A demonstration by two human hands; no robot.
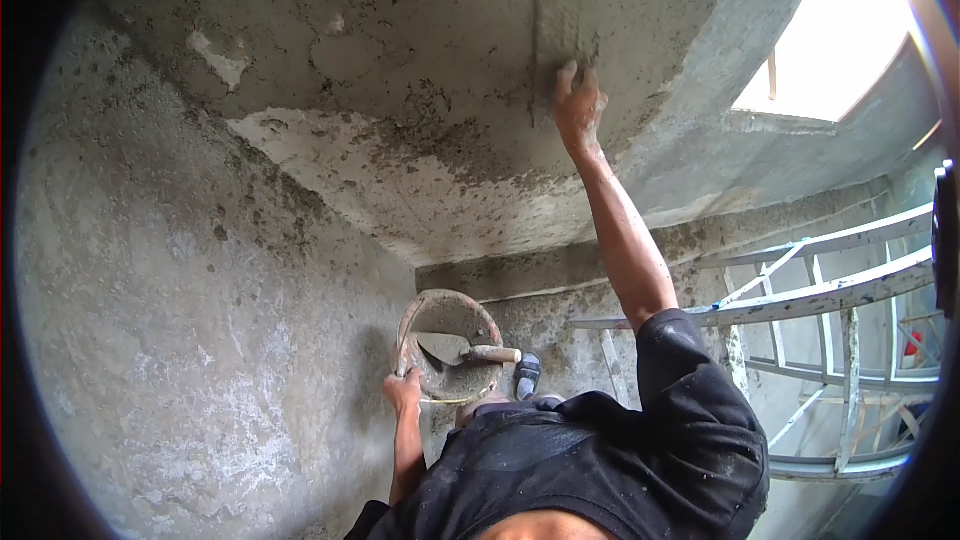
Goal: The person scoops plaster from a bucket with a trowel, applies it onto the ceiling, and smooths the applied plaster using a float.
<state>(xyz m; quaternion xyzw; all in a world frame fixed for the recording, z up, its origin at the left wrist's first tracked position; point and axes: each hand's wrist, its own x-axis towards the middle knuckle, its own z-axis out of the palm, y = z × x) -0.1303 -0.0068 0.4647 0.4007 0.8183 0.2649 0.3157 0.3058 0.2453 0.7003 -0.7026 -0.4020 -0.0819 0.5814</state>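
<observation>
My right hand (pixel 580 112) is raised to the overhead plastered surface (pixel 450 30), fingers curled behind a flat rectangular plastering float (pixel 568 25). The float lies against the wet grey mortar and its handle is mostly hidden by the hand. Lower down, my left hand (pixel 404 390) grips the rim of a mortar-stained bucket (pixel 492 322) at its left side. A pointed trowel (pixel 443 347) with a wooden handle rests across the bucket, its handle reaching over the right rim.
A rough concrete wall (pixel 190 340) rises on the left. Paint-spotted metal scaffold frames or ladders (pixel 825 292) stand at the right. Bright light enters through an opening (pixel 835 35) at upper right. A sandaled foot (pixel 527 376) shows beside the bucket. Pale unplastered patches (pixel 320 155) mark the overhead surface.
</observation>
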